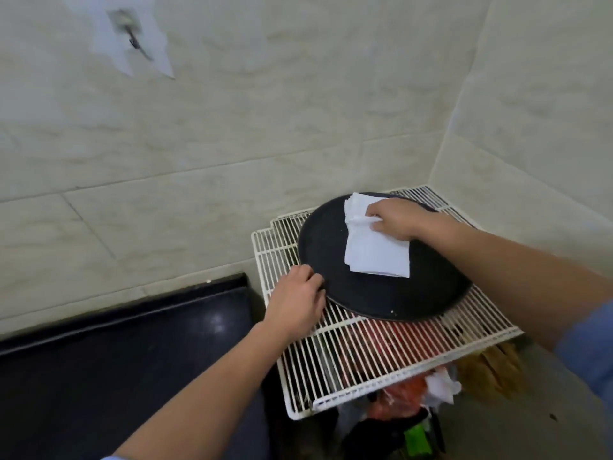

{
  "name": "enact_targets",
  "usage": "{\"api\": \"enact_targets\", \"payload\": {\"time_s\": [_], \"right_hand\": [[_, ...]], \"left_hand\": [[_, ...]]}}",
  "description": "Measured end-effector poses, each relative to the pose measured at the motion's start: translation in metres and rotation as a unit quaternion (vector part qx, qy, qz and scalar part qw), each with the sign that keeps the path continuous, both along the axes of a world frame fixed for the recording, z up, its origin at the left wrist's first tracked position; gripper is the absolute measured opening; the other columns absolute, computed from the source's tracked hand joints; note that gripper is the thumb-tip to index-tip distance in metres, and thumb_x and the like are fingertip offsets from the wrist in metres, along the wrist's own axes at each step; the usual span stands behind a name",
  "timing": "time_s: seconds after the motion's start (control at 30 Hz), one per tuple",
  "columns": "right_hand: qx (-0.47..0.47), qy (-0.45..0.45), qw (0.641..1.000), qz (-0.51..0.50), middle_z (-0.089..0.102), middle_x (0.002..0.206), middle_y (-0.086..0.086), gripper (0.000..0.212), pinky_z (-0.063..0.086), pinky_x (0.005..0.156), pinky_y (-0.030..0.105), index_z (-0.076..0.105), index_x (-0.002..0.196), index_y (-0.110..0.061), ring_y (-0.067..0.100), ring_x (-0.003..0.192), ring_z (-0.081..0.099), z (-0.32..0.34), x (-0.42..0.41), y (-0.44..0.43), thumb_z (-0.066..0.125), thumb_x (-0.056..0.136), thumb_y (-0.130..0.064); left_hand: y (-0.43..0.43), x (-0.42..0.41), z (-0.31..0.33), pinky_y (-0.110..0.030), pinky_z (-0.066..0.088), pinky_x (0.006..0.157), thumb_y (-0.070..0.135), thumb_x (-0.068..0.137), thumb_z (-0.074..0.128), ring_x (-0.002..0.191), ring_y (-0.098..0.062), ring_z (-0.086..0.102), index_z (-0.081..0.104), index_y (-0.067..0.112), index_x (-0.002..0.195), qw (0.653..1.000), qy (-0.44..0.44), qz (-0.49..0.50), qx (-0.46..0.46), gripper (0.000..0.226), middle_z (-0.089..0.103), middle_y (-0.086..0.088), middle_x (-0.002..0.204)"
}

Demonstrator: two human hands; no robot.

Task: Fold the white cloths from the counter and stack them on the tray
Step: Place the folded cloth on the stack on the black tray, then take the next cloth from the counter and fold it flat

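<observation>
Our left hand [297, 302] curls its fingers over the round black tray [391, 293] rim, likely steadying it on the wire rack [348, 356]. Our right hand [396, 219] pinches the white cloths [374, 250] at their far edge. Below those fingertips the stack lies squared, slightly creased.

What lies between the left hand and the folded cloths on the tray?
Only bare black tray: the head view shows nothing between the left hand at its rim and the folded cloths.

Right hand [396, 220] on folded white cloths [376, 252], left hand [297, 303] at black tray [381, 300] rim.
</observation>
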State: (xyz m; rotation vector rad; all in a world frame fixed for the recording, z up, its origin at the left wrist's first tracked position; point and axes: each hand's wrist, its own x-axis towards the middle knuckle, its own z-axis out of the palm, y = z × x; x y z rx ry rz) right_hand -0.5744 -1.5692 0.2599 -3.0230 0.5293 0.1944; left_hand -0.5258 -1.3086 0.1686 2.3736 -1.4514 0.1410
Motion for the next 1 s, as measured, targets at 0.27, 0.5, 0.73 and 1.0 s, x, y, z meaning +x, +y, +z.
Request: {"api": "enact_targets", "payload": {"time_s": [0.27,0.5,0.73,1.0], "right_hand": [[-0.073,-0.185,0.980,-0.007,0.050,0.137,0.007,0.043,0.038,0.096,0.044,0.047,0.136,-0.020,0.030,0.122,0.046,-0.067,-0.004,0.007,0.048,0.096,-0.035],[-0.012,-0.113,0.993,0.027,0.012,0.161,0.003,0.060,0.011,0.118,0.043,0.019,0.152,-0.023,0.020,0.148,0.009,-0.099,-0.019,0.027,0.022,0.099,-0.052],[-0.006,-0.175,0.984,0.038,0.033,0.152,0.008,0.052,0.026,0.111,0.045,0.042,0.142,-0.018,0.027,0.140,0.028,-0.047,-0.006,0.076,0.042,0.097,-0.045],[0.037,-0.209,0.951,0.226,0.062,0.116,0.007,0.036,0.047,0.083,0.040,0.060,0.120,-0.017,0.030,0.107,0.058,-0.025,0.017,0.281,0.046,0.095,-0.040]], "left_hand": [[0.002,-0.005,-0.005,-0.038,0.047,0.092,0.029,0.093,0.044,0.108,-0.020,0.049,0.062,0.012,0.111,1.000,0.013,0.016,-0.007,0.031,0.055,-0.003,0.118],[0.005,-0.013,-0.007,-0.040,0.041,0.104,0.030,0.091,0.049,0.124,-0.023,0.043,0.057,0.012,0.122,0.999,0.015,0.028,0.016,0.037,0.049,-0.007,0.132],[0.061,-0.012,0.013,-0.039,0.044,0.095,0.024,0.090,0.053,0.117,-0.024,0.048,0.054,0.014,0.125,0.996,0.004,0.083,0.042,0.037,0.051,-0.006,0.128],[0.288,-0.029,0.021,-0.036,0.047,0.073,0.033,0.093,0.045,0.098,-0.024,0.058,0.056,0.019,0.106,0.952,0.020,0.277,0.130,0.022,0.058,0.000,0.103]]}}
